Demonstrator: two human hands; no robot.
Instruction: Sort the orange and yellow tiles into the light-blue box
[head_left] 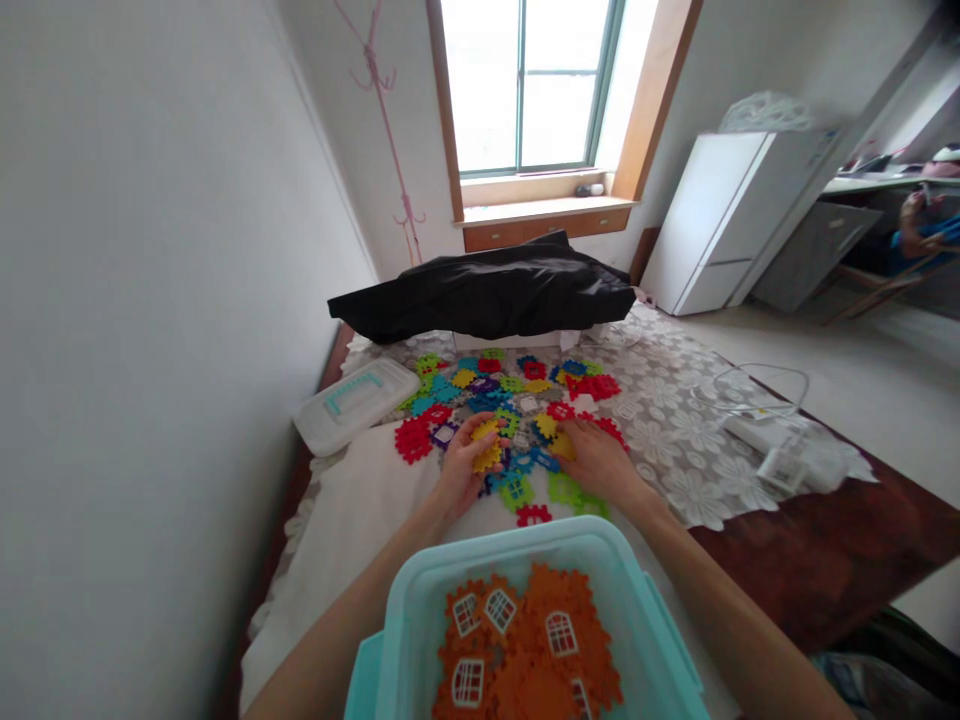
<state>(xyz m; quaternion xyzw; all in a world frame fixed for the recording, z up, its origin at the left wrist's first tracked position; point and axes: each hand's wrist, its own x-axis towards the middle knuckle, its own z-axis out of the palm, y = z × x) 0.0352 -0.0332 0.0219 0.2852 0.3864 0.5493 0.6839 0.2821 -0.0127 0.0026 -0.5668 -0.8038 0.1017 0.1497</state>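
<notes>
At centre frame, the left hand (466, 468) fingers grip yellow interlocking tiles (486, 446); the right hand (596, 458) rests curled on another yellow tile (561, 447) among the scattered pile. They look light, stiff plastic, best pinched by the notched edges.

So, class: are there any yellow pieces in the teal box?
No: the teal box holds only orange pieces, while the yellow pieces are out on the table in the left hand.

bin (420, 610): near side cut off | right hand (596, 460): fingers hide tile
</notes>
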